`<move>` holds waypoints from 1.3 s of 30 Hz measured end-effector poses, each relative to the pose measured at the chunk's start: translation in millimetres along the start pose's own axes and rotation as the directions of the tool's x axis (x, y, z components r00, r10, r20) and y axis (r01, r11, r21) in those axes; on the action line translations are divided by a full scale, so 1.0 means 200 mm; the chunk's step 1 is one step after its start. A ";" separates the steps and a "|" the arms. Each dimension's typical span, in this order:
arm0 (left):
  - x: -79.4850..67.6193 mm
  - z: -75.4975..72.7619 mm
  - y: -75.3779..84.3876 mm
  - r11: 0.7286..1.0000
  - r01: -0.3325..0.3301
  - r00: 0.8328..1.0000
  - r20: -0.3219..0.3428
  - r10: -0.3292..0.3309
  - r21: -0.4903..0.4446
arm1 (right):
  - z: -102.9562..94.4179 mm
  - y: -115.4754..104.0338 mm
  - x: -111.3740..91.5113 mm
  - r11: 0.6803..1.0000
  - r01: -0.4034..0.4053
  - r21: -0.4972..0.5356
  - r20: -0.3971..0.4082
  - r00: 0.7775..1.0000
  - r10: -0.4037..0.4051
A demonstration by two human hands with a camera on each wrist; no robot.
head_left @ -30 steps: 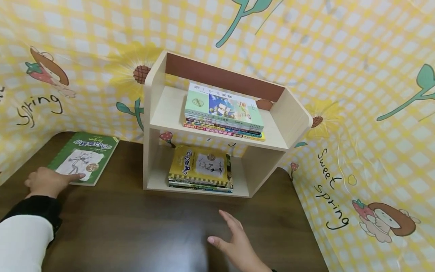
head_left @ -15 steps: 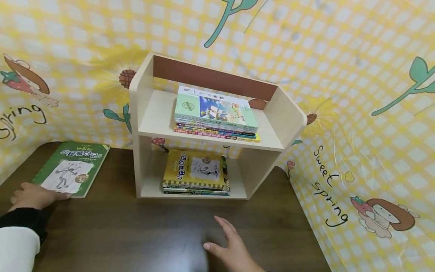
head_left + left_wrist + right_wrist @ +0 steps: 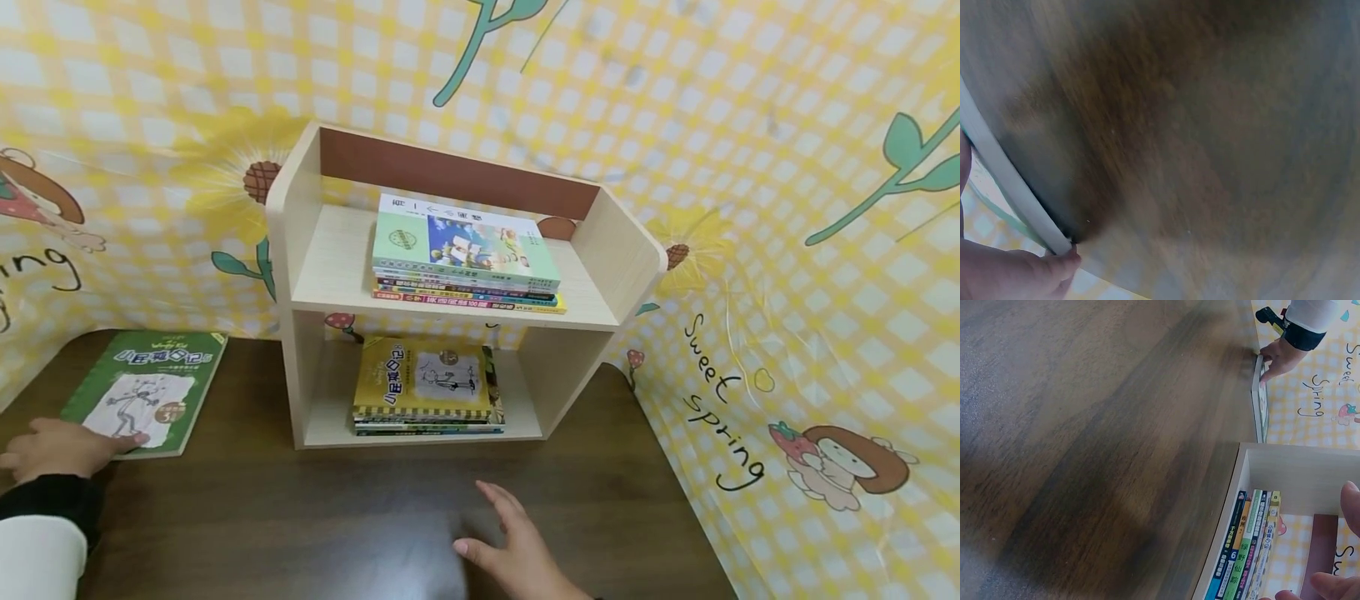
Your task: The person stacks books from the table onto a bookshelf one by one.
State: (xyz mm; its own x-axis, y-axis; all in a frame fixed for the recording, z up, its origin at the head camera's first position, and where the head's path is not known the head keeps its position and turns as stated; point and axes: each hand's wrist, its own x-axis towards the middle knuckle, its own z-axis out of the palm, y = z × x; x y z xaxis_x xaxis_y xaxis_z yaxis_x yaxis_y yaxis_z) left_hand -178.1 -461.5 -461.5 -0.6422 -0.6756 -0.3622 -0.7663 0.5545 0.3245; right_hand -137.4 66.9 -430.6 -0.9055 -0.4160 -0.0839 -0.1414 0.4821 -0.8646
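A green paperback book [image 3: 150, 392] lies flat on the dark table at the far left. At its near left corner my left hand [image 3: 56, 450] holds it, the thumb over the cover and the other fingers bent by the left side. The left wrist view shows the book's pale page edge [image 3: 1019, 187] with the thumb [image 3: 1035, 265] at its corner. My right hand [image 3: 517, 550] hovers in front of the shelf with thumb and fingers apart, nothing between them. Its fingers [image 3: 1335, 587] show at the right wrist view's lower right.
A two-tier wooden bookshelf [image 3: 285, 375] stands mid-table. One stack of books [image 3: 465, 250] lies on its upper tier, and another stack topped by a yellow book [image 3: 427, 383] on the lower. Yellow checked cloth [image 3: 825, 333] hangs behind and to the right.
The head view has shifted, so the shelf sits further left and lower. My left thumb has moved a little on the green book's cover. My right hand stays nearly still.
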 end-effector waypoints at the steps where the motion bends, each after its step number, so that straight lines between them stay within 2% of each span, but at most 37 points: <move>1: 0.00 -0.01 -0.01 1.000 0.006 1.000 0.022 -0.007 0.019 | 0.00 0.00 0.00 1.000 0.002 0.003 -0.001 1.000 -0.002; 4: -0.02 -0.03 -0.02 0.997 0.034 0.996 0.077 -0.039 0.067 | 0.00 0.00 0.00 1.000 0.009 0.008 -0.006 1.000 -0.009; 8: -0.06 -0.06 -0.03 0.994 0.052 0.994 0.095 -0.062 0.099 | 0.01 0.01 -0.01 1.000 0.016 0.010 -0.010 1.000 -0.016; 11: -0.09 -0.06 -0.06 0.998 0.052 0.994 0.098 -0.054 0.028 | 0.01 0.01 -0.02 1.000 0.016 0.008 -0.009 1.000 -0.016; 13: -0.08 -0.05 -0.08 0.995 0.042 0.995 0.096 -0.034 -0.089 | 0.01 0.02 -0.03 1.000 0.013 0.008 -0.009 1.000 -0.013; 15: -0.05 -0.03 -0.10 0.969 0.025 0.995 0.096 -0.001 -0.248 | 0.02 0.03 -0.03 1.000 0.011 0.011 -0.012 1.000 -0.011; 18: 0.00 0.00 -0.14 0.890 -0.004 0.993 0.100 0.056 -0.456 | 0.03 0.04 -0.03 1.000 0.013 0.024 -0.018 1.000 -0.013; 19: 0.00 0.01 -0.14 0.859 -0.017 0.992 0.099 0.079 -0.512 | 0.03 0.04 -0.03 0.999 0.020 0.029 -0.021 1.000 -0.019; 21: -0.01 0.01 -0.16 0.817 -0.068 0.986 0.088 0.144 -0.573 | 0.04 0.04 -0.03 0.999 0.021 0.041 -0.024 1.000 -0.020; 24: -0.09 0.01 -0.18 0.773 -0.157 0.977 0.019 0.214 -0.615 | 0.05 0.04 -0.02 0.998 0.021 0.053 -0.022 1.000 -0.019; 26: -0.15 0.02 -0.21 0.761 -0.229 0.967 -0.051 0.250 -0.608 | 0.05 0.05 -0.01 0.998 0.017 0.053 -0.019 1.000 -0.016; 30: -0.24 0.05 -0.28 0.754 -0.318 0.947 -0.160 0.278 -0.575 | 0.06 0.05 -0.01 0.998 0.020 0.063 -0.020 1.000 -0.019; 34: -0.34 0.04 -0.35 0.762 -0.362 0.932 -0.232 0.279 -0.537 | 0.06 0.03 -0.02 0.998 0.020 0.067 -0.015 1.000 -0.019; 36: -0.40 0.03 -0.37 0.755 -0.386 0.921 -0.265 0.285 -0.530 | 0.06 0.02 -0.02 0.997 0.018 0.071 -0.005 1.000 -0.018; 37: -0.44 0.02 -0.38 0.746 -0.404 0.913 -0.281 0.294 -0.530 | 0.06 0.01 -0.02 0.997 0.018 0.073 0.001 1.000 -0.018; 39: -0.51 0.02 -0.40 0.686 -0.448 0.894 -0.297 0.335 -0.574 | 0.07 0.00 -0.02 0.996 0.015 0.084 0.015 1.000 -0.016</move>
State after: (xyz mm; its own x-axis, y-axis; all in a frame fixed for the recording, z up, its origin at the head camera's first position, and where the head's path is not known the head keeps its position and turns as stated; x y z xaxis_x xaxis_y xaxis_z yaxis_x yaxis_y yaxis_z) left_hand -51.1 -435.0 -453.4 -0.8257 -0.5624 0.0445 -0.2272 0.4037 0.8862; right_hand -129.0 57.5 -436.3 -0.8970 -0.4352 -0.0773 -0.1206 0.4092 -0.9044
